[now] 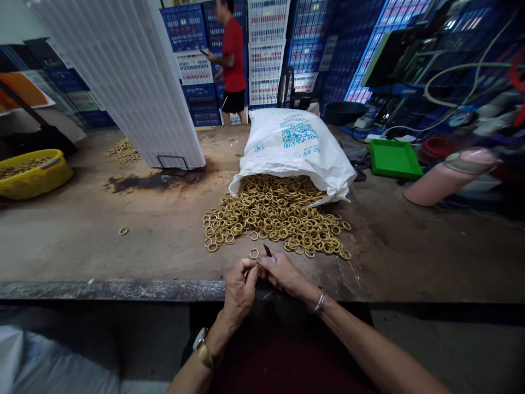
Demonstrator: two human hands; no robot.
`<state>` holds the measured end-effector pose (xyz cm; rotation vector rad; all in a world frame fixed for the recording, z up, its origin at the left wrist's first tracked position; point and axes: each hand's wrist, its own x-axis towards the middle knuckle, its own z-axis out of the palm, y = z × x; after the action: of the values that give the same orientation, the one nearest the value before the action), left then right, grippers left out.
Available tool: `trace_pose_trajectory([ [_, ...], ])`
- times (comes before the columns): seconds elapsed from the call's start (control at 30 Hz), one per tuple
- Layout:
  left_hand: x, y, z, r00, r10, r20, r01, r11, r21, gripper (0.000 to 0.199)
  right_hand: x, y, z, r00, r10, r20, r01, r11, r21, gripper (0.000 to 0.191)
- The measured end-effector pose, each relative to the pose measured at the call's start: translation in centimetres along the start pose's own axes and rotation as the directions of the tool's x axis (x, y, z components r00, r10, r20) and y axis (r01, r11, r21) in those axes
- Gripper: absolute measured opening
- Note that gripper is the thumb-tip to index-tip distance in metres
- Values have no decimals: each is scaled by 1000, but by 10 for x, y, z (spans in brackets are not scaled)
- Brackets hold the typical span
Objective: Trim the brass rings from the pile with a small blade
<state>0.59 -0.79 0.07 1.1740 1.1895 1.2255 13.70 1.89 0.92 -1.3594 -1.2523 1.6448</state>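
Note:
Close to the table's front edge, my left hand (239, 291) is closed around a brass-coloured ring, mostly hidden by the fingers. A tan wrap covers one of its fingertips. My right hand (285, 274) meets it, gripping a small knife (268, 253) whose dark blade tip points up and away. Just beyond the fingertips lies a single ring (254, 254). Behind that, a heap of brass-coloured rings (279, 216) spills from the mouth of a white woven sack (295, 139) with blue print.
On the wooden table (164, 246) a lone ring (123, 231) lies to the left. A yellow basin (36, 178), a small ring pile (123, 152) and a white corrugated panel (135, 82) stand farther left. Right: green tray (394, 158), pink bottle (449, 178). A person (233, 60) is behind the table.

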Motion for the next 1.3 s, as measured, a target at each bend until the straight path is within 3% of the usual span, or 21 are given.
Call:
trace_pose_trajectory([
  [0.1, 1, 2, 0, 1000, 24, 1, -24, 999, 46, 8, 1, 1, 2, 994, -104, -22, 100, 986, -134, 21],
  [0.23, 1, 4, -2, 978, -178, 110, 177, 984, 20, 19, 2, 4, 3, 995, -94, -45, 85, 982, -169, 19],
  [0.3, 0, 5, -4, 947, -267, 178, 277, 960, -37, 25, 2, 5, 3, 996, -93, -13, 90, 983, -157, 20],
  [0.4, -2, 7, -5, 924, -289, 251, 343, 917, -205, 28, 3, 6, 1, 997, -65, 43, 69, 992, -105, 25],
  [0.47, -2, 9, -4, 919, -294, 263, 368, 881, -299, 28, 4, 6, -1, 999, -42, 3, 42, 993, -106, 25],
  [0.53, -2, 10, -3, 919, -307, 247, 378, 863, -336, 29, 5, 6, -4, 992, -89, -91, 68, 975, -212, 20],
  [0.6, -1, 10, -2, 928, -303, 215, 362, 870, -334, 30, 3, 6, -7, 970, -215, -113, 156, 908, -389, 13],
  [0.67, -1, 8, -1, 941, -282, 184, 328, 893, -307, 30, -1, 7, -8, 946, -325, -15, 266, 800, -537, 12],
  [0.8, -1, 2, -2, 960, -239, 147, 268, 937, -223, 29, -9, 9, -3, 918, -370, 140, 359, 632, -687, 14],
  [1.03, -6, 4, -5, 961, -246, 128, 265, 952, -154, 28, -3, 12, -4, 948, -294, 123, 253, 457, -853, 22],
  [1.17, -10, 14, -4, 938, -267, 223, 330, 884, -331, 25, 8, 9, -14, 960, -278, 0, 109, 378, -919, 28],
  [1.3, -7, 15, -8, 920, -313, 237, 393, 757, -522, 25, 15, 4, -13, 941, -339, -17, 123, 388, -913, 24],
])
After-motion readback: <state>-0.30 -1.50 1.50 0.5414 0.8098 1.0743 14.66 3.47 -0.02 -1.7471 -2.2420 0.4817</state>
